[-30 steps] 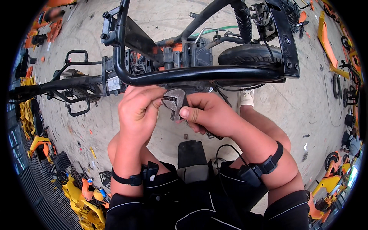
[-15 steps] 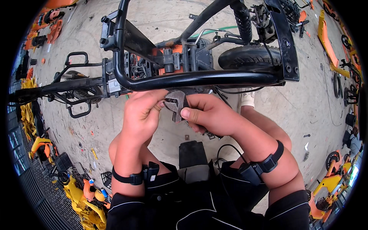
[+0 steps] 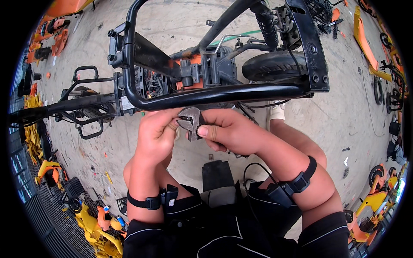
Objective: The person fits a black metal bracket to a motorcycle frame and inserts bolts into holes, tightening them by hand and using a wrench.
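Just below the black tube frame [image 3: 223, 92], both of my hands are closed around a grey metal tool. It looks like an adjustable wrench [image 3: 196, 119], its jaw pointing left and its handle mostly hidden. My right hand [image 3: 223, 127] grips it, thumb laid along the side of its head. Between the jaws sits a small dark bolt-like part [image 3: 187, 118]. The thumb and fingers of my left hand [image 3: 155, 131] pinch at that part, by the jaw's left edge; the exact contact is partly hidden.
The frame belongs to a partly stripped two-wheeler with a rear tyre [image 3: 273, 66] and a coil shock absorber [image 3: 266, 28]. A black padded piece [image 3: 216, 174] lies between my legs. Yellow parts [image 3: 88, 221] and orange panels [image 3: 365, 38] lie around the concrete floor [image 3: 107, 150].
Both hands and the wrench have moved slightly left and down in the picture. The frame appears shifted left and a little lower too. Both grips stay closed.
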The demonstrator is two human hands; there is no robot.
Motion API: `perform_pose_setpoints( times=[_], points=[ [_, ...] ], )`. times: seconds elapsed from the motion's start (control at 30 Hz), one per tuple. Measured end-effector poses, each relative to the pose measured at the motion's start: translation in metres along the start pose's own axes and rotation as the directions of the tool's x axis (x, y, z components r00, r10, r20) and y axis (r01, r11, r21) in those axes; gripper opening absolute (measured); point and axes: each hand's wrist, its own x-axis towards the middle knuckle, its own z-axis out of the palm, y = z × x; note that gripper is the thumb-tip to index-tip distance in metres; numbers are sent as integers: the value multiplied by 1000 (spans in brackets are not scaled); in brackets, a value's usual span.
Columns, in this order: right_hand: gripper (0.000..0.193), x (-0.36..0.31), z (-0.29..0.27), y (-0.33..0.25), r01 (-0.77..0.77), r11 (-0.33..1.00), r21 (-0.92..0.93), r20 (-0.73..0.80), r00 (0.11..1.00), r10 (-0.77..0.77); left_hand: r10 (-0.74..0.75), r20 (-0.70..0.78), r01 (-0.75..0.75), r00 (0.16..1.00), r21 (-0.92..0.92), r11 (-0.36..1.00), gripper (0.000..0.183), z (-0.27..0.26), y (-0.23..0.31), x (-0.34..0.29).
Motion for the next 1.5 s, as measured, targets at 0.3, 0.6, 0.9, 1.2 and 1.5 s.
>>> perform_pose_setpoints(
  times=[0.3, 0.6, 0.9, 1.2, 1.5],
  points=[
    [19, 1, 0, 1, 34, 999, -3, -9, 999, -34, 32, -15, -32, 999, -1, 999, 37, 2, -15, -2],
    [25, 0, 0, -6, -29, 998, -54, -24, 999, 28, -19, 12, 19, 1000, -64, 998, 38, 3, -5, 1],
    [25, -2, 1, -6, -3, 998, -57, -30, 1000, 1, -30, 31, 31, 999, -46, 998, 37, 4, -11, 0],
    [23, 1, -1, 1, 19, 1000, 17, -40, 999, -18, -123, 74, 132, 990, -129, 983, 31, 4, -5, 0],
    [24, 1, -3, 2, 34, 999, 4, -29, 999, -34, -152, 75, 165, 985, -213, 963, 23, 6, -4, 0]
  ],
)
